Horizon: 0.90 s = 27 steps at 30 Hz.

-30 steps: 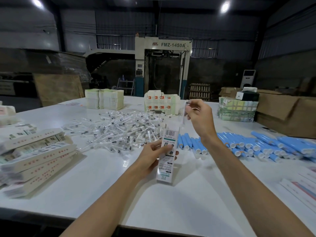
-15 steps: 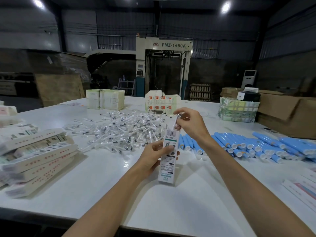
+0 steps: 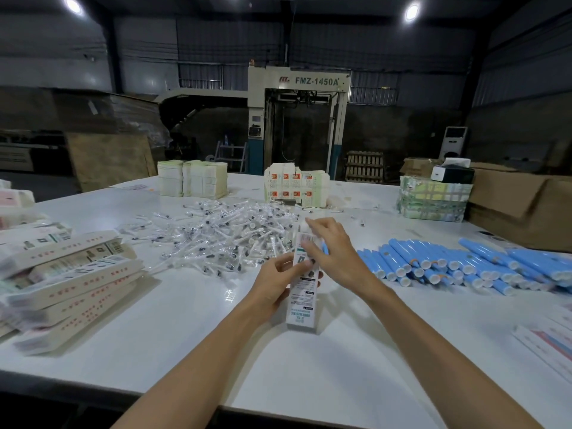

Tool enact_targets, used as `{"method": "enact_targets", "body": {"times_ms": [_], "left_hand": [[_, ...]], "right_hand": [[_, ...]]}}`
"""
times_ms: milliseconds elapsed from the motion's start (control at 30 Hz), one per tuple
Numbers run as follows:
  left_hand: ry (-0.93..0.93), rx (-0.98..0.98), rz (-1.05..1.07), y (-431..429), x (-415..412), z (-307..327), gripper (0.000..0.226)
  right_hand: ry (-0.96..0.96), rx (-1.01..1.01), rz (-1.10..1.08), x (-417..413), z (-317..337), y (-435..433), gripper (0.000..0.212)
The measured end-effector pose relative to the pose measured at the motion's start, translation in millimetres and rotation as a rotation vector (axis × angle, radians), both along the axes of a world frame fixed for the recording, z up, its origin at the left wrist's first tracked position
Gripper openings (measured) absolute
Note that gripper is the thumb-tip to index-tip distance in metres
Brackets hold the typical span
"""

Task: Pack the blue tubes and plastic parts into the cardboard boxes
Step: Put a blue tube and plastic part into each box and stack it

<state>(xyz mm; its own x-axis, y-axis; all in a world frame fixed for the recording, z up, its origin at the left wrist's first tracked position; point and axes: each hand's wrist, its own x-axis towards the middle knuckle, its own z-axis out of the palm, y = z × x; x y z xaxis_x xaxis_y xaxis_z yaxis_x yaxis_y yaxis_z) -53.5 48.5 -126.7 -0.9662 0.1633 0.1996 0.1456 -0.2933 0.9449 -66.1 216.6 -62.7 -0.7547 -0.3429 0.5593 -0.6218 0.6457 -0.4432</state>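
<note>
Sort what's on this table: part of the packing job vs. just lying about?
In the job: white box gripped by left hand, right hand at its top; blue tubes; plastic parts; stacked boxes at left.
Lying about: far-edge printed stacks; brown carton; tissue box; machine behind.

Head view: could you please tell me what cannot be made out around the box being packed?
Head view:
Contents of the carton the left hand holds: hidden by its own walls.
Carton's top flaps: covered by the right hand, open or closed unclear.
Clear plastic parts: too small to tell one from another.
Boxes stacked at left: blurred, print unreadable.
Printed sheets at right: cut off by the edge.
</note>
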Motion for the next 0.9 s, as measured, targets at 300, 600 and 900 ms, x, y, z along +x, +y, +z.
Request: {"method": "enact_targets", "body": {"times_ms": [300, 600, 900], "left_hand": [[0.095, 0.034, -0.020, 1.1, -1.1, -1.6, 0.080], [0.276, -0.145, 0.029, 3.3, 5.4, 4.0, 0.075], [0.348, -0.262, 0.050, 3.1, 9.1, 6.5, 0.073]], "right_hand": [[-0.153, -0.564, 0.139, 4.4, -44.5, 11.6, 0.037], [-0.214, -0.615, 0.221, 8.6, -39.9, 18.1, 0.041], [-0.240, -0.598, 0.215, 11.5, -40.0, 20.1, 0.030]]}}
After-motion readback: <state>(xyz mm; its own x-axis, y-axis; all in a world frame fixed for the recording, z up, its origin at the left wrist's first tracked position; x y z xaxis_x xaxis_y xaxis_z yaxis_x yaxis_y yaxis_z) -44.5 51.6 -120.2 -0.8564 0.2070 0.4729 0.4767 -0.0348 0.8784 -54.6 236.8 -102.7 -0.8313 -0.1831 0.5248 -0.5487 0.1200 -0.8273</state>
